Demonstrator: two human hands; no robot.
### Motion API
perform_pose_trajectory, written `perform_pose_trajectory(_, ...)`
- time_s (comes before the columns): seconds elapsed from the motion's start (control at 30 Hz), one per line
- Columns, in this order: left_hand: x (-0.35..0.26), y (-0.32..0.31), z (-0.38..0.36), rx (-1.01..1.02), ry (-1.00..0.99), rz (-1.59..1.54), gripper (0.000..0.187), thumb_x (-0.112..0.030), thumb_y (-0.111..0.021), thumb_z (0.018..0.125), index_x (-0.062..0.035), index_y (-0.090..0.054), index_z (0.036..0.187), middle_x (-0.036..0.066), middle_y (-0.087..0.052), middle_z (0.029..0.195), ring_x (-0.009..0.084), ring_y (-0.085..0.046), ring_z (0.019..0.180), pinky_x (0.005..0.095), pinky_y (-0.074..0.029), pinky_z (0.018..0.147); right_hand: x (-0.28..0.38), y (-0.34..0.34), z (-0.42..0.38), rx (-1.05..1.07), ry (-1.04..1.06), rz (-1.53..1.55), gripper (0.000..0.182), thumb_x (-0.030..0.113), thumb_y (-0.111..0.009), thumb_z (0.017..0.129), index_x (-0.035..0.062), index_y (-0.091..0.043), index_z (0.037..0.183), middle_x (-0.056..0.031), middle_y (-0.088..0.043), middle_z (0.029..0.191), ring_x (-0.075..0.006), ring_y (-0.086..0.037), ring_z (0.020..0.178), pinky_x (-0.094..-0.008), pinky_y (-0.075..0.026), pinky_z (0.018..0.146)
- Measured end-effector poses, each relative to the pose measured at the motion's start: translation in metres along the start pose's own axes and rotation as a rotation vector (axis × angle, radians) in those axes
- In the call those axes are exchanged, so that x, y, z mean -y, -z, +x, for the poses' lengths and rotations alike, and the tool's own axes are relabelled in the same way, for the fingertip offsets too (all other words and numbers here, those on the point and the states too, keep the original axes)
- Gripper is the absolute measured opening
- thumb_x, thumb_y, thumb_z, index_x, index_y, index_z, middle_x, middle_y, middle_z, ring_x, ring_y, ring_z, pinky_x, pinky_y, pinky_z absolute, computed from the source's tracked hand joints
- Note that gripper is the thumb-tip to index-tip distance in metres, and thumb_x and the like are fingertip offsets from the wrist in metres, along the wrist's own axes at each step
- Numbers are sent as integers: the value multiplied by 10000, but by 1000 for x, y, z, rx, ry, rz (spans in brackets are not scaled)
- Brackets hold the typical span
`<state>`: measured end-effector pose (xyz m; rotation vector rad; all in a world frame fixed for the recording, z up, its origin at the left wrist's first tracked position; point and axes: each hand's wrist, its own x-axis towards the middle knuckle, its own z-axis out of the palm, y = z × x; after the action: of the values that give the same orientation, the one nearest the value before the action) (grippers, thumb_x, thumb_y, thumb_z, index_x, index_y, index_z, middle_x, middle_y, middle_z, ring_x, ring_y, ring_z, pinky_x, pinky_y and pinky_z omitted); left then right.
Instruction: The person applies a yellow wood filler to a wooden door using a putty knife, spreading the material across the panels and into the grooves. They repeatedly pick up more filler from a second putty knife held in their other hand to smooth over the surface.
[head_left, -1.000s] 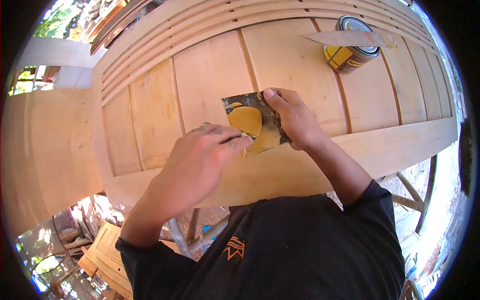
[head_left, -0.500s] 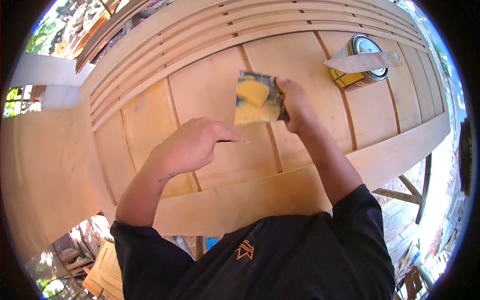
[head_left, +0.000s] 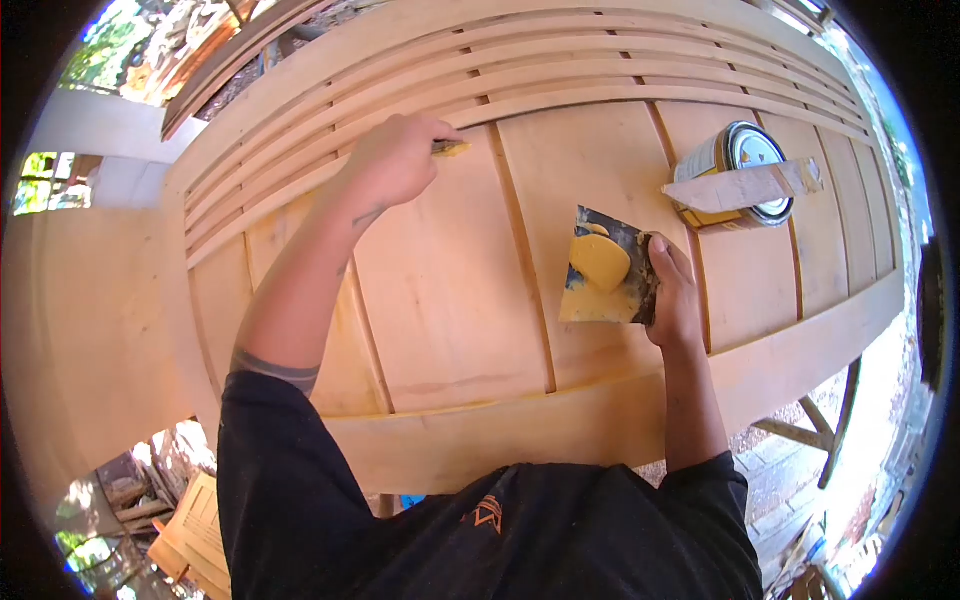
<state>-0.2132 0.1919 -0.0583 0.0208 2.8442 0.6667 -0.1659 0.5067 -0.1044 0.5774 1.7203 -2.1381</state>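
Note:
A large pale wooden door (head_left: pixel 430 300) with grooved panels and a slatted section lies flat before me. Over its upper panel, close to the lowest slat, my left hand (head_left: pixel 398 160) is closed on a small putty knife (head_left: pixel 452 149) with yellow putty on its blade; most of the tool is hidden in the fingers. My right hand (head_left: pixel 676 290) grips the edge of a square dark palette (head_left: pixel 640 245) smeared with yellow, thumb on top. A thick mound of yellow putty (head_left: pixel 600 262) sits on that palette, which is held above the middle panels.
An open-looking metal can (head_left: pixel 755 150) stands on the door at the right, a flat wooden stick (head_left: pixel 735 187) laid across its top. Another plain wooden panel (head_left: pixel 90 340) is at the left. Wood scraps lie below it, and a support leg (head_left: pixel 840 430) shows at the lower right.
My left hand with the putty knife has moved up the panel towards the slats. My right hand has carried the palette to the right and nearer my body.

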Motion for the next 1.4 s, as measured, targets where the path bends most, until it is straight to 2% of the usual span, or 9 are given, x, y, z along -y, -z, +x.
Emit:
perform_pose_trajectory(0.1, 3, -8, 19, -46, 9, 83, 437, 46, -495, 704, -99, -655, 1084, 168, -646, 1026, 336, -613, 942, 394, -479, 833, -4, 19, 13, 255, -29, 56, 386, 298, -461, 959, -26, -512, 1163, -71, -596, 962, -130, -593, 871, -268, -496, 767)
perform_pose_trajectory(0.2, 6, -15, 31, -91, -28, 124, 435, 49, -499, 701, -96, -657, 1079, 166, -648, 1021, 330, -618, 938, 384, -484, 828, 4, 22, 9, 355, 6, 65, 320, 270, -428, 975, -16, -564, 1024, -35, -599, 885, -94, -565, 803, -252, -475, 733)
perform_pose_trajectory(0.3, 4, -11, 38, -25, 22, 75, 429, 52, -500, 698, -88, -660, 1071, 167, -647, 1020, 325, -619, 945, 376, -487, 822, 11, 19, 1, 267, -15, 32, 325, 275, -414, 981, -6, -577, 976, -17, -584, 839, -75, -525, 761, -225, -439, 697)
perform_pose_trajectory(0.4, -5, -9, 38, -1, 71, 30, 453, 136, -414, 689, -6, -649, 1049, 194, -651, 1026, 309, -619, 980, 321, -449, 881, 6, 23, 13, 354, 56, -23, 316, 263, -409, 984, -5, -575, 964, -6, -566, 816, -71, -497, 737, -223, -419, 681)
perform_pose_trajectory(0.6, -27, -9, 34, -19, 80, 173, 431, 137, -438, 683, 5, -643, 1038, 199, -635, 1046, 351, -590, 996, 360, -454, 880, -1, 27, 19, 362, -10, 43, 327, 266, -402, 987, -10, -575, 960, -1, -568, 826, -66, -494, 766, -224, -413, 708)
perform_pose_trajectory(0.7, -19, -28, 21, -124, -114, 313, 409, 119, -453, 703, -4, -642, 1044, 204, -631, 1027, 374, -577, 985, 381, -458, 866, 2, 25, 17, 378, -31, 67, 330, 264, -399, 988, -14, -576, 966, -5, -574, 842, -68, -498, 788, -221, -412, 730)
perform_pose_trajectory(1.0, 0, -2, 49, 73, 1, 12, 412, 122, -481, 706, -17, -652, 1054, 194, -646, 1007, 316, -623, 958, 357, -484, 830, -1, 30, 19, 392, 44, 78, 317, 257, -409, 986, -10, -572, 934, 6, -553, 810, -63, -467, 763, -221, -397, 704)
perform_pose_trajectory(1.1, -5, 2, 49, 80, -5, 86, 424, 122, -463, 701, -17, -652, 1054, 202, -643, 1010, 316, -625, 951, 366, -478, 825, -4, 31, 21, 377, 62, 70, 310, 253, -411, 984, -4, -564, 904, 17, -521, 779, -61, -438, 736, -221, -382, 676)
perform_pose_trajectory(1.4, 6, -24, 39, -78, -83, 138, 437, 112, -466, 656, -16, -665, 1023, 195, -646, 993, 324, -632, 891, 363, -479, 792, -4, 26, 21, 319, 85, 30, 284, 253, -447, 963, 7, -562, 881, 20, -515, 780, -65, -438, 751, -226, -382, 681)
